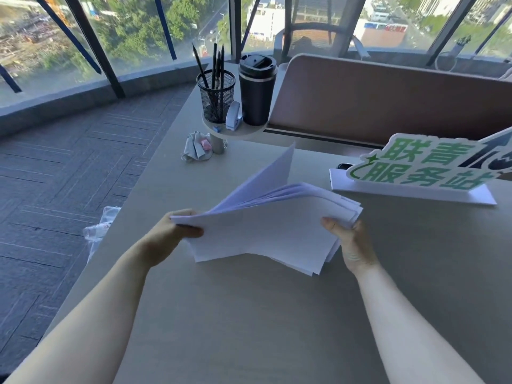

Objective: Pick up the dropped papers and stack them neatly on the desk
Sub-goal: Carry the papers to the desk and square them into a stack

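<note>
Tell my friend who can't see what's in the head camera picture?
Two hands, left and right, hold an untidy bundle of white papers over a grey desk. Behind it stand a pencil pot, a black cup and a green sign.

A curved wall of tall windows [116, 31] runs along the far side, its dark slanted frames [91, 42] set against sunlit trees, a road and buildings far below. Daylight comes in through the glass. On the left, grey carpet tiles [69, 167] with a lined pattern cover the floor. A brown partition panel [388, 98] stands at the far right, and behind it the back of an office chair [313, 37] shows near the glass.
</note>
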